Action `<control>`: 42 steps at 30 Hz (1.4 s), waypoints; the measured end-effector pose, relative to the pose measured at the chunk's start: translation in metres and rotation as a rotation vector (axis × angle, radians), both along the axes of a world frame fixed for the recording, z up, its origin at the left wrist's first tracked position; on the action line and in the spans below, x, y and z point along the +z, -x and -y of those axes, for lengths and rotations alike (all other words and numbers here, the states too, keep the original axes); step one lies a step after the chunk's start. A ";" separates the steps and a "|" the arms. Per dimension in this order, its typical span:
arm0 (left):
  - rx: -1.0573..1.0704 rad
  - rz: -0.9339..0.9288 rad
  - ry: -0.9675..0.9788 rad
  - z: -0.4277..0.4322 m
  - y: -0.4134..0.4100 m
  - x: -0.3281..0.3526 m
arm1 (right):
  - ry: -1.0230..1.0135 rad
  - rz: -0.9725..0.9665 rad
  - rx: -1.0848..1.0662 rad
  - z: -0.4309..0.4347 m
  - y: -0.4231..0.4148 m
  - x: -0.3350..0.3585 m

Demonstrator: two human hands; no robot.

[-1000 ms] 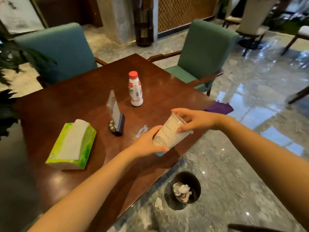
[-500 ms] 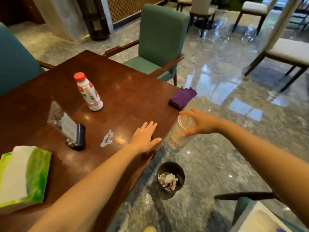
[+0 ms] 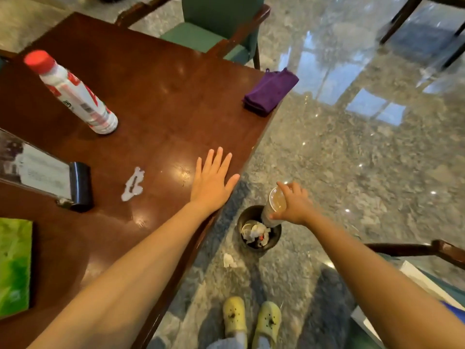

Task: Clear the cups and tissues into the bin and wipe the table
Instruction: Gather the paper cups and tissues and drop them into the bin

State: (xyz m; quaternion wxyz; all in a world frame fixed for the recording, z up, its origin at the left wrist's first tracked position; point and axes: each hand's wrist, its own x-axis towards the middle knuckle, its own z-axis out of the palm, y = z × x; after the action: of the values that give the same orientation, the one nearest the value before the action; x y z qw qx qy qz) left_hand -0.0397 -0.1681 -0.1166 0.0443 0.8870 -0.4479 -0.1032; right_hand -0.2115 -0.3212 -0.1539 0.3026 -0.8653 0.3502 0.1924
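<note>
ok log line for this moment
right hand: holds cup over bin | left hand: flat on table | spill, cloth: untouched

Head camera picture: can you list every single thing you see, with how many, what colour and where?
table: one, dark brown, left
bottle: one, white, red cap, on table
sign holder: one, clear, black base, table's left
tissue pack: one, green, near left
spill: one, white, beside left hand
cloth: one, purple, table corner
bin: one, dark, on floor
cup: one, clear, over bin
chair: one, green, far side
shoes: two, yellow, bottom
left hand: flat on table
right hand: holding cup
</note>
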 end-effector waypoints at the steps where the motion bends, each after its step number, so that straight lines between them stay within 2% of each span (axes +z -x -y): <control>1: 0.002 0.030 0.005 -0.001 0.002 -0.004 | 0.003 -0.014 -0.006 -0.003 0.000 -0.014; 14: 0.023 0.128 0.112 -0.001 0.006 -0.016 | 0.102 -0.120 0.011 -0.035 -0.009 -0.177; 19: 0.027 0.150 0.123 0.000 0.006 -0.019 | 0.151 -0.127 0.036 -0.041 -0.007 -0.215; 24: 0.026 0.150 0.109 0.001 0.005 -0.020 | 0.094 -0.159 0.046 -0.033 -0.008 -0.231; 33: 0.028 0.137 0.081 0.001 0.005 -0.017 | -0.022 -0.237 0.202 -0.020 0.001 -0.202; 38: 0.016 0.109 0.045 0.001 0.007 -0.010 | -0.074 -0.257 0.275 -0.015 0.005 -0.141; 42: -0.018 0.035 -0.057 0.003 0.004 0.002 | -0.057 -0.251 0.317 -0.005 0.003 -0.075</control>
State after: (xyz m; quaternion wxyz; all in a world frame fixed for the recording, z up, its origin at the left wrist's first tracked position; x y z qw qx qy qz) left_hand -0.0432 -0.1710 -0.1141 0.0101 0.8856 -0.4533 -0.1006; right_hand -0.2144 -0.3164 -0.2294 0.2469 -0.8699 0.2391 0.3537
